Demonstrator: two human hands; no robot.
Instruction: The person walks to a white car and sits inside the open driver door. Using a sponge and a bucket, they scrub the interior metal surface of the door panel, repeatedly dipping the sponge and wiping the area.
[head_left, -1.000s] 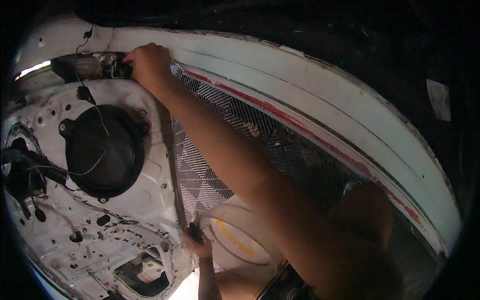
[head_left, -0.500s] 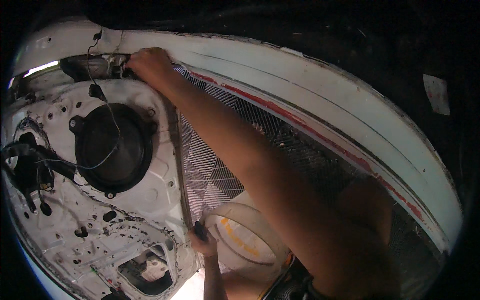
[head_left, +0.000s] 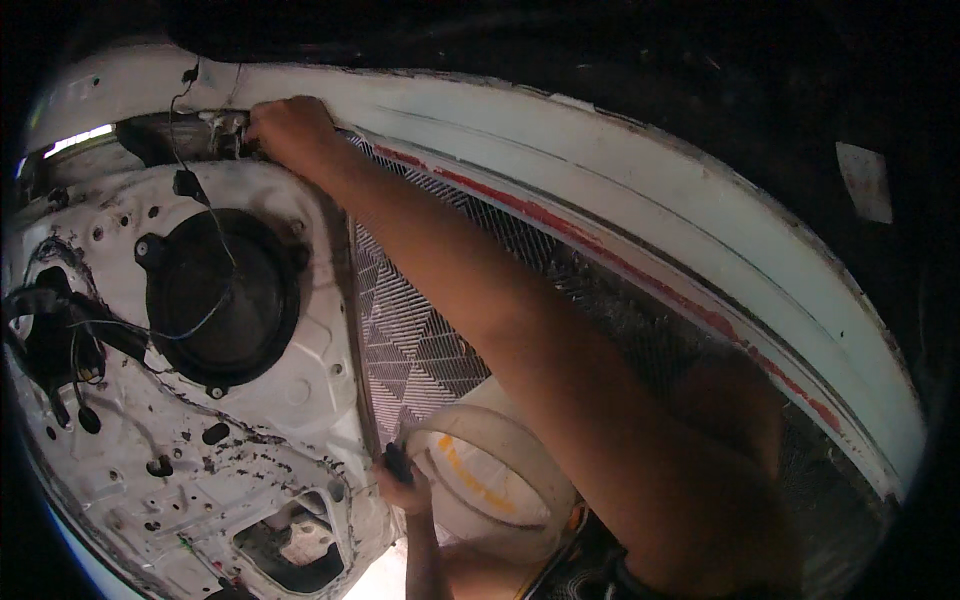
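A stripped white car door stands on the left with a round black speaker mounted in it. My right hand reaches across to the gap between the door and the car's white body, next to a metal hinge part. Its fingers are closed, and what they grip is hidden. Lower down, my left hand is closed around a small black object beside the door's edge. I cannot make out that object's kind.
A whitish round tub with a yellow-orange mark sits beyond my left hand, on patterned flooring. The white sill with a red strip curves along the right. Loose dark wires hang across the door and speaker.
The whole picture has shifted slightly left. Both hands keep their places beside the door, and their grips look the same.
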